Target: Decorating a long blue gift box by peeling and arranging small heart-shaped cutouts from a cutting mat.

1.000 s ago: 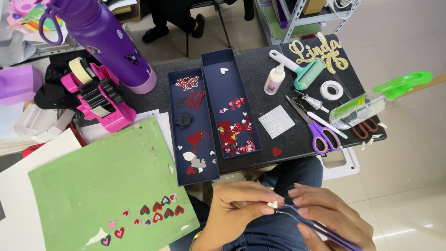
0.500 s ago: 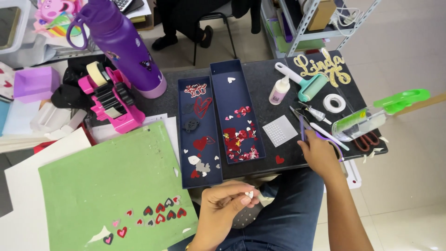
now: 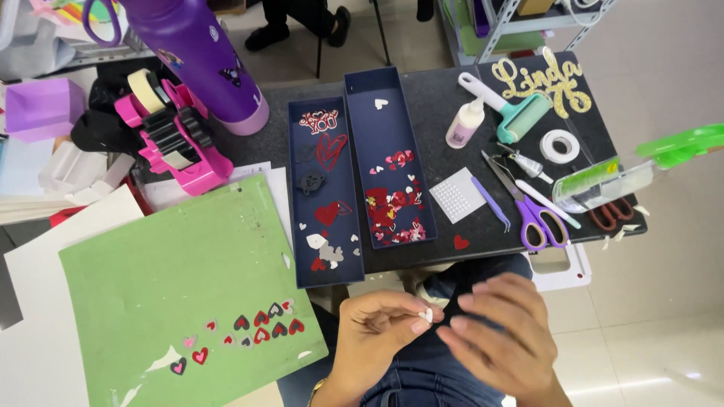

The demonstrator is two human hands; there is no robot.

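Head view looks down at a tiny white paper piece [image 3: 428,314], low in the picture, over the person's lap in blue jeans [image 3: 422,369]. The left hand [image 3: 381,335] pinches it between thumb and first finger, fingers bent close together. The right hand [image 3: 501,332] is just beside it. Its fingers are straight and a little spread, and the fingertips [image 3: 457,325] come near the white piece. It holds nothing that I can see.

Above the hands sits a dark table [image 3: 452,90]. Two long navy trays [image 3: 392,158] lie on it side by side, with small red and white hearts inside. To the right are purple scissors [image 3: 532,215], a purple tweezer [image 3: 490,203], a white dotted square [image 3: 460,194], a small glue bottle [image 3: 464,124], a teal roller [image 3: 516,113] and a roll of white tape [image 3: 559,145]. To the left lies a green mat [image 3: 166,279] with little hearts stuck near its bottom edge. Past it stand a pink tape holder [image 3: 177,139] and a tall purple bottle [image 3: 204,56].
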